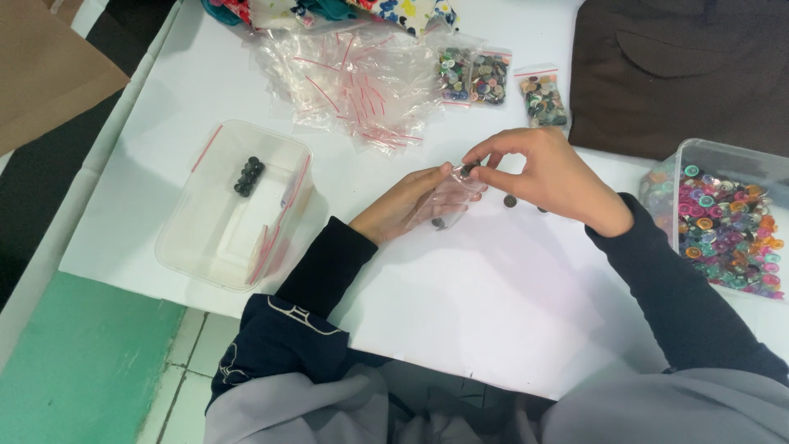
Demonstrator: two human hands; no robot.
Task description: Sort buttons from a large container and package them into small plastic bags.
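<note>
Hands meet over the middle of the white table (509, 312). Left hand (407, 204) lies palm up, fingers loosely curled under a small clear plastic zip bag (450, 197), which it supports from below; a dark button shows inside the bag near its lower end. Right hand (542, 174) is pinched shut, thumb and forefinger gripping a small dark round button (468, 170) at the bag's mouth. Two loose dark buttons (510, 201) lie on the table just beside the right hand. Clear rectangular plastic tub (205, 238) to the left holds a bag of dark buttons. Heap of empty clear zip bags with red strips (362, 90) lies beyond. Clear plastic container of multicoloured buttons (723, 226) stands at far right.
</note>
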